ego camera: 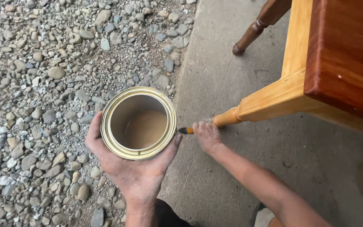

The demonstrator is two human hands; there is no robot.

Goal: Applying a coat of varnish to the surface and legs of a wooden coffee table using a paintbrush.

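My left hand point(133, 170) cups an open round metal can point(138, 122) from below, fingers wrapped around its sides. A tan liquid lies low inside the can. My right hand point(207, 135) is closed around a small paintbrush point(185, 130) with an orange handle end poking out toward the can. That hand sits low by the turned foot of a yellow wooden table leg point(248, 110), almost touching it. The brush's bristles are hidden by my fingers.
A wooden table point(341, 59) with a reddish-brown top and yellow frame fills the upper right. A dark brown turned leg point(255, 29) stands behind it. Grey concrete floor point(215, 80) lies under the table; loose pebbles and gravel point(43, 84) cover the left half.
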